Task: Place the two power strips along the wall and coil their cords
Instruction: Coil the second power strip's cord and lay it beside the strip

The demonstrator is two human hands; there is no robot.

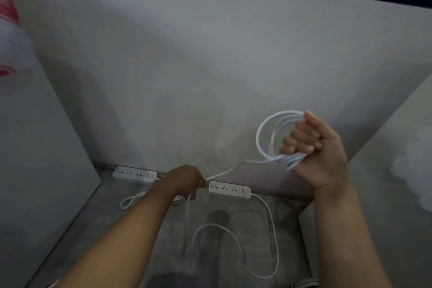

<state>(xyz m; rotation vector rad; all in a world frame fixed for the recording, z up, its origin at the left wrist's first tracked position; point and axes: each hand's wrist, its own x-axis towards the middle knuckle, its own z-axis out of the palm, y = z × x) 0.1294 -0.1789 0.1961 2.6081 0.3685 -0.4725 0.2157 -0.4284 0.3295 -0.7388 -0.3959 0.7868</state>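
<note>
Two white power strips lie on the floor at the foot of the wall: the left strip and the right strip. My right hand, raised in front of the wall, grips several white loops of cord. From the loops the cord runs down-left to my left hand, which pinches it just left of the right strip. The slack of this cord curves over the floor back to the right strip's right end. A small loop of the left strip's cord shows beside my left forearm.
A grey wall fills the upper view, with a dark band along its top. A pale panel with a red pattern leans at the left. Another light surface rises at the right. The floor between them is a narrow grey strip.
</note>
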